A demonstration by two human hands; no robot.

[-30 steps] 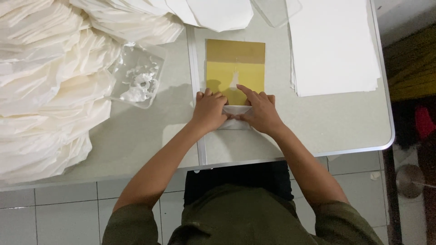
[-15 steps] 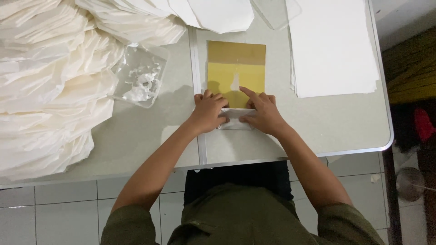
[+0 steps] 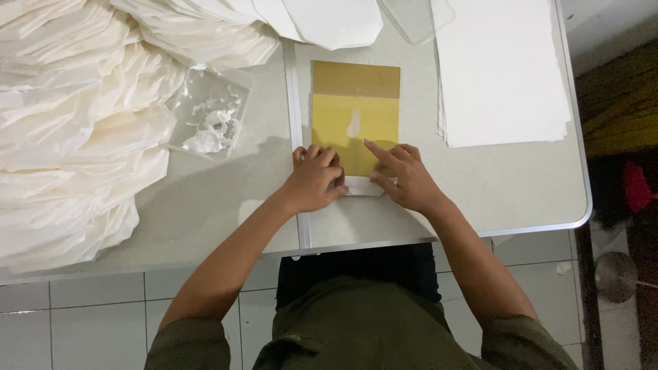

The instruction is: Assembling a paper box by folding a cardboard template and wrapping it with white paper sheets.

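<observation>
A yellow-brown card lies flat on the grey table, smeared with a white patch of paste in its middle. At the card's near edge is a small folded white paper. My left hand presses on the paper's left end with curled fingers. My right hand presses its right end, index finger stretched out onto the card. Most of the paper is hidden under both hands.
A big heap of folded white papers covers the table's left side and back. A clear plastic tray with white paste sits left of the card. A stack of white sheets lies at the right. Tiled floor lies below the table edge.
Both hands have stayed on the small paper at the card's near edge, shifting only slightly; the right index finger now reaches further onto the card.
</observation>
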